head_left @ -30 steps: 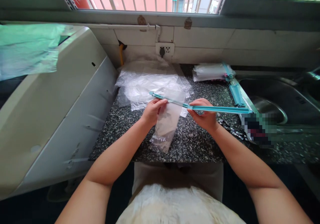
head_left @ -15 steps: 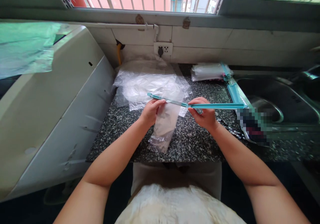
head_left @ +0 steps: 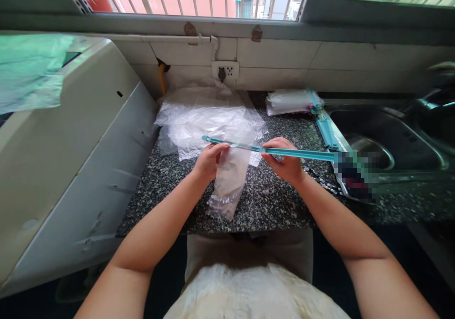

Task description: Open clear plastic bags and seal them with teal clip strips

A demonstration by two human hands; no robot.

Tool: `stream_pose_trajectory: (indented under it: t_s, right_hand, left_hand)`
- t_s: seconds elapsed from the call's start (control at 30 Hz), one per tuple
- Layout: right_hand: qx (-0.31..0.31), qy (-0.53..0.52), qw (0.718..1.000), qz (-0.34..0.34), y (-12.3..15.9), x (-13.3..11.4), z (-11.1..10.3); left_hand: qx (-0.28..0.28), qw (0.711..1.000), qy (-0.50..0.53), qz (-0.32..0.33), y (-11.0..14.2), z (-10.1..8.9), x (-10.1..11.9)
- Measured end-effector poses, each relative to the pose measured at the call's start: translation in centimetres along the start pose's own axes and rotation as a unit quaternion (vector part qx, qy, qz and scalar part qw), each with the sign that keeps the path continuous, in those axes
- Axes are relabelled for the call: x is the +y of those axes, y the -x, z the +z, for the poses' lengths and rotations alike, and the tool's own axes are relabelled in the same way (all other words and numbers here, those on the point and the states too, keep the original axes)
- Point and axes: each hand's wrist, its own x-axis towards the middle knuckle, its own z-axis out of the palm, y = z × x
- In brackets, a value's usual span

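A long turquoise bag sealing clip (head_left: 302,153) is stretched out almost straight in front of me, its hinge near the middle. My left hand (head_left: 209,162) pinches the clip's left half together with the top of a clear plastic bag (head_left: 231,179), which hangs over the counter's front part. Fingers of my right hand (head_left: 286,163) are closed on the clip beside the hinge, just right of the bag's edge. Its right half extends beyond that hand towards a blurred-out packet. Behind both hands lies a pile of clear plastic bags (head_left: 209,120).
The speckled granite counter (head_left: 280,210) carries a stack of clear bags (head_left: 289,102) and more turquoise clips (head_left: 327,130) beside the metal sink (head_left: 373,124). A pixelated packet (head_left: 355,179) lies front right. A white appliance (head_left: 88,134) stands left; a wall socket (head_left: 227,69) is behind.
The clip's right half has tipped slightly down, bringing it closer to line with the left half. Both hands keep their grip. The whole view has shifted a little.
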Motion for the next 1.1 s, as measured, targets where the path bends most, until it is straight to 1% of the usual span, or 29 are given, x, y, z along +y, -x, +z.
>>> stream_pose_trajectory:
  t_s: [0.27,0.4,0.53,0.63,0.8,0.93,1.1]
  right_hand:
    - [0.040,-0.035,0.998,0.015,-0.02,-0.04,0.11]
    - [0.068,-0.057,0.995,0.051,0.22,-0.19,0.40]
    - [0.078,-0.082,0.989,0.091,0.53,-0.23,0.74]
    - [0.085,-0.085,0.987,0.105,0.62,-0.30,0.79]
    - [0.064,-0.070,0.990,0.099,0.49,-0.58,0.46]
    - [0.060,-0.047,0.993,0.085,0.49,-0.63,0.32]
    - [0.059,-0.035,0.997,0.047,0.40,-0.75,0.25]
  left_hand:
    - [0.035,0.999,0.039,-0.013,0.06,0.10,0.00]
    - [0.034,0.999,0.033,-0.012,0.05,0.10,0.01]
    - [0.037,0.998,0.046,-0.019,0.05,0.08,-0.02]
    - [0.040,0.998,0.051,-0.022,0.11,0.12,-0.02]
    - [0.039,0.998,0.053,-0.025,0.29,0.34,0.09]
    - [0.053,0.997,0.050,-0.032,0.47,0.60,0.19]
    - [0.060,0.997,0.039,-0.026,0.62,0.81,0.10]
